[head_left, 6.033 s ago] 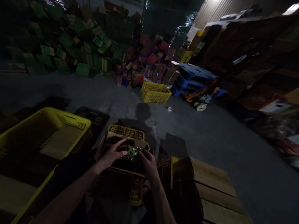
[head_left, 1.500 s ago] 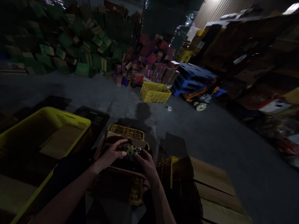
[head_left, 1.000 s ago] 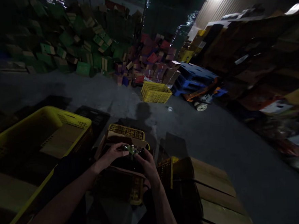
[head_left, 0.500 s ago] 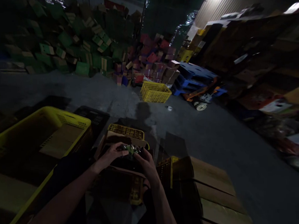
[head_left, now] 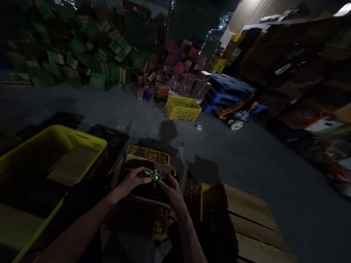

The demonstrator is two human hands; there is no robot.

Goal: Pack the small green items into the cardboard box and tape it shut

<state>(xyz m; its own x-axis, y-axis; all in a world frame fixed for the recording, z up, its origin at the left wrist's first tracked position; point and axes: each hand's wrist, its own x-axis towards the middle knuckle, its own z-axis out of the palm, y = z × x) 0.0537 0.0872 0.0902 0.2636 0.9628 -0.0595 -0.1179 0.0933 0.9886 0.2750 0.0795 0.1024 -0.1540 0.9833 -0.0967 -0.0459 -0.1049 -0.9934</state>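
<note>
**A shiny green pack (head_left: pixel 153 175) is sitting between two hands at lower centre**

Just left of the frame's middle, in its lower half, the pack is resting over a dark cardboard box (head_left: pixel 146 162) whose pale flap is showing behind the fingers. The left hand (head_left: pixel 134 180) is gripping the pack's left end, fingers bending over the top and thumb lying along the near side, with only the pack's thickness parting them. The right hand (head_left: pixel 171 188) is holding the other end, more tightly curled, its thumb pressing near the front edge; the farther fingertips are disappearing into shadow, so their exact hold cannot be told.

The surface is throwing sharp, crinkled highlights, suggesting thin clear film around something green; the contents are too dim to name. It is probably light, judging by its small bulk against the hands, and likely slick, with wrapping that could be giving or creasing under a hard pinch. Whether the inside is firm or easily bruised is staying unclear. The two ends are looking like the best places to hold, with flat finger pads and modest, even pressure rather than nails digging into the film.
</note>
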